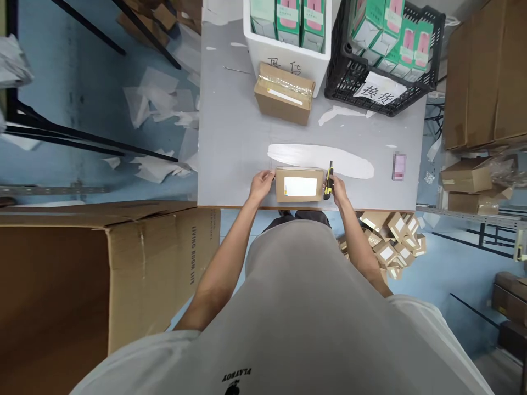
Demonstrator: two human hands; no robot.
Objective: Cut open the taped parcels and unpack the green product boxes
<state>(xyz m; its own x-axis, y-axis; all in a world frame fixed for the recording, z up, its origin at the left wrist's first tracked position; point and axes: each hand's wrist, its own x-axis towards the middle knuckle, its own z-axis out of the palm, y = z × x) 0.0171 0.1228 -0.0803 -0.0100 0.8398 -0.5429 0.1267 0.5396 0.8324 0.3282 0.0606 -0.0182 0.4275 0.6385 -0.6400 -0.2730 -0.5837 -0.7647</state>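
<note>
A small cardboard box (280,192) with a white label on top lies near the table's front edge. At its left end is my left hand (262,185), fingers drawn together, with the tips against the box's upper left corner. My right hand (339,190) is closed around a yellow and black utility knife (328,184), just off the box's right end. The knife points away from me, and part of its handle is hidden by the fingers. A long white strip of paper (321,156) lies flat right behind the box.
Farther back on the grey table (230,137) sit a taped carton (284,99), a white bin (253,52) and a black crate (341,82), both with green-and-pink boxes. A pink item (399,167) lies right. A large open carton (160,263) stands left; several small boxes (397,241) are piled below right.
</note>
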